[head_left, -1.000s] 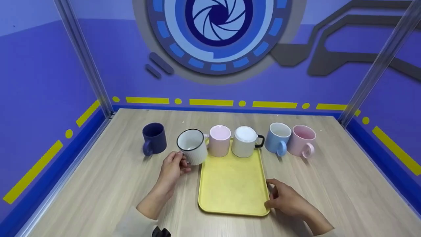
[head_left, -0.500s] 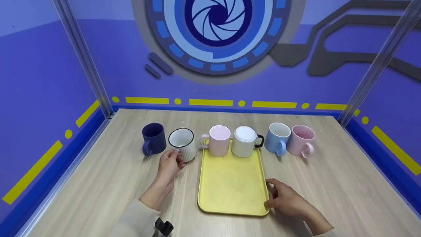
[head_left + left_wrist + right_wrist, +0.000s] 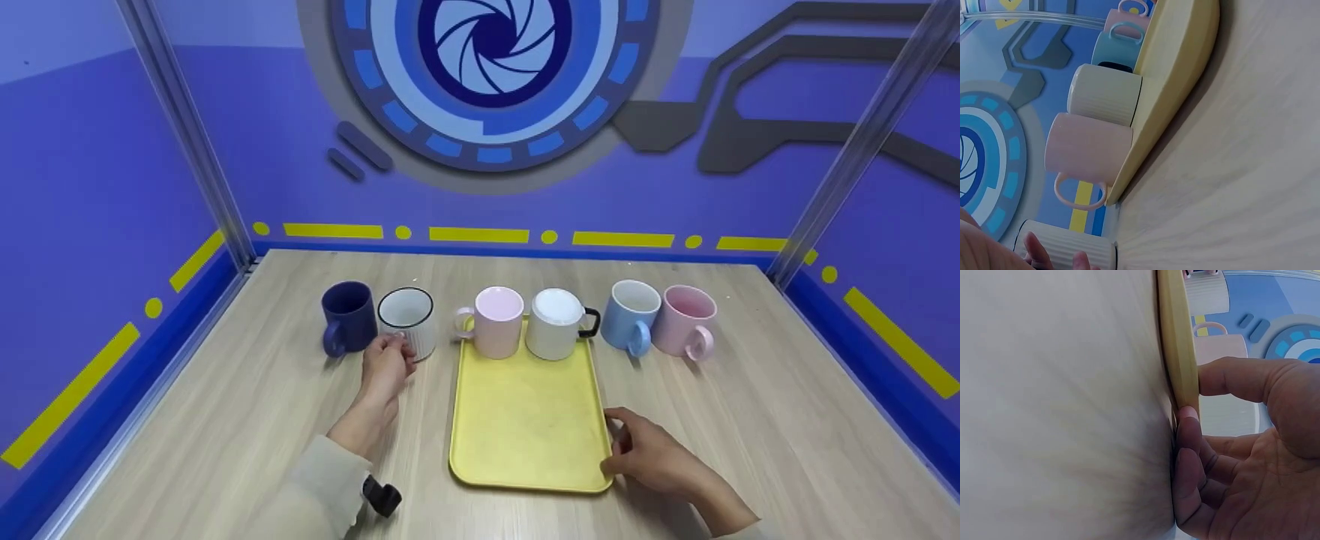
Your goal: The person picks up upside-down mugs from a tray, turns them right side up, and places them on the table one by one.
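Note:
My left hand [image 3: 385,369] grips the handle side of a white ribbed mug [image 3: 420,330] with a dark rim. It stands upright close beside a navy mug [image 3: 350,319]; the handle is mostly hidden by my fingers. My right hand [image 3: 654,456] pinches the right edge of a yellow tray [image 3: 529,427] near its front corner; the right wrist view shows the thumb and fingers [image 3: 1188,478] at the rim. Upside down at the far end of the tray are a pale pink mug [image 3: 498,326] and a white mug [image 3: 553,330] with a black handle.
Right of the tray, a light blue mug [image 3: 631,319] and a pink mug [image 3: 682,326] stand upright, side by side. The wooden table [image 3: 247,420] is bounded by blue panels [image 3: 420,172] at the back and sides.
My left hand has moved the white ribbed mug left, away from the tray and over to the navy mug; it was tilted earlier. My right hand has stayed at the tray's edge.

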`<state>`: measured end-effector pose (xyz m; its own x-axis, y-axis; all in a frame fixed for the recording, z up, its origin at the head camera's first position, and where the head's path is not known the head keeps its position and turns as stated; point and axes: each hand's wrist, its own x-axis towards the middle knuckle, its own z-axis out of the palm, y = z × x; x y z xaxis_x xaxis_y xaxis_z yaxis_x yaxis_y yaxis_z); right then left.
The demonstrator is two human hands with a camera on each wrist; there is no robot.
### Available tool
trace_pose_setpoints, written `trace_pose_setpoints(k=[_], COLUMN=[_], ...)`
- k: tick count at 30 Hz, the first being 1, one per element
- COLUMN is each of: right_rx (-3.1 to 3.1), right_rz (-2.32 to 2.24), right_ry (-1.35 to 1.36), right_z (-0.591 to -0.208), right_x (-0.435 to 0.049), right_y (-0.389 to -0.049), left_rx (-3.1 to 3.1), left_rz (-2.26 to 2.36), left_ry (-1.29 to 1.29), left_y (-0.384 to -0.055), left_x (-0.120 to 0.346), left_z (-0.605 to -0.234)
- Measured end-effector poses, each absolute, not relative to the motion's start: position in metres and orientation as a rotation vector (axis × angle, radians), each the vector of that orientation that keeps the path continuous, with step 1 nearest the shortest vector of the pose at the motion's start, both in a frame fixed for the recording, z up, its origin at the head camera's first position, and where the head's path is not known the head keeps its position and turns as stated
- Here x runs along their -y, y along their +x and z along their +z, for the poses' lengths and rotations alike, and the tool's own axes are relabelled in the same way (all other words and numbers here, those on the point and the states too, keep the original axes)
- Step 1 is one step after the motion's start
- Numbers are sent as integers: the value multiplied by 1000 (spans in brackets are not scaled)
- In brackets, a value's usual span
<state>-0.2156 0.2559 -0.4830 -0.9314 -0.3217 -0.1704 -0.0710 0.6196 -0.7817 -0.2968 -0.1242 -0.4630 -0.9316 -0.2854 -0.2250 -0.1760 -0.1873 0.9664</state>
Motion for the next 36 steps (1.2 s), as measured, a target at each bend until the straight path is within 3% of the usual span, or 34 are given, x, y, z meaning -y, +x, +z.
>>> trace_pose_setpoints(k=[36], right_rx=[-2561], right_rz=[-1203], right_ry=[-388], right_z=[-483], right_x=[-258], right_y=[-217], left_rx=[2096], left_rz=[-2102], left_ry=[552], left_y=[-311], left_x=[132], left_z=[-469])
